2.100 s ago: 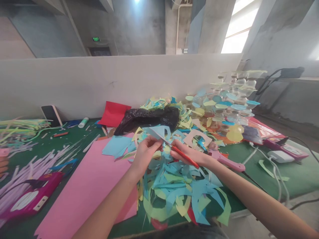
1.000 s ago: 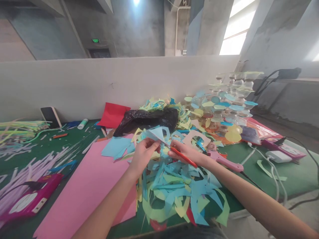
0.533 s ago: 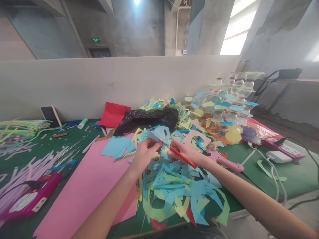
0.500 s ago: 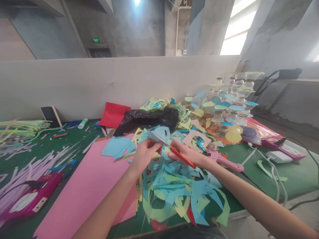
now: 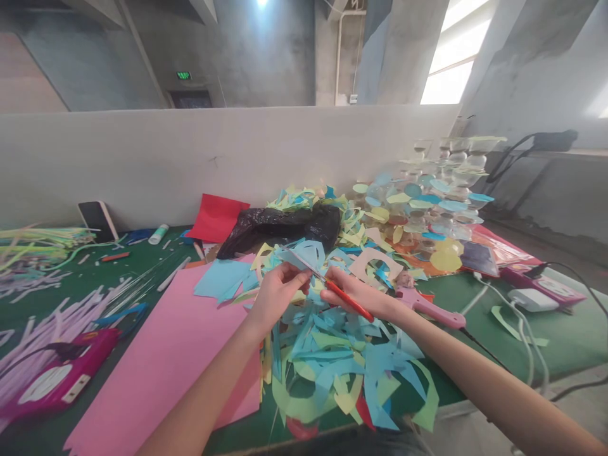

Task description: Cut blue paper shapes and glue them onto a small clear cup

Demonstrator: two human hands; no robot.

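Observation:
My left hand (image 5: pixel 278 294) pinches a light blue paper scrap (image 5: pixel 304 253) at its fingertips. My right hand (image 5: pixel 354 292) grips red-handled scissors (image 5: pixel 346 300), and their long metal blades (image 5: pixel 304 266) reach up-left along that scrap. Below both hands lies a heap of blue, green and yellow paper offcuts (image 5: pixel 332 364). A large pink paper sheet (image 5: pixel 156 367) lies under my left forearm. A pink hot glue gun (image 5: pixel 427 314) rests just beyond my right hand.
A green table mat (image 5: pixel 560 335) carries a black plastic bag (image 5: pixel 280 227), a red paper sheet (image 5: pixel 216 218), a phone (image 5: pixel 97 220), bundles of paper strips (image 5: pixel 57 335), a magenta power strip (image 5: pixel 59 383), a white charger (image 5: pixel 532 299) and stacked transparent cups with paper discs (image 5: pixel 427 196).
Both hands stay almost in place on the scissors and the blue scrap. The view has shifted only slightly.

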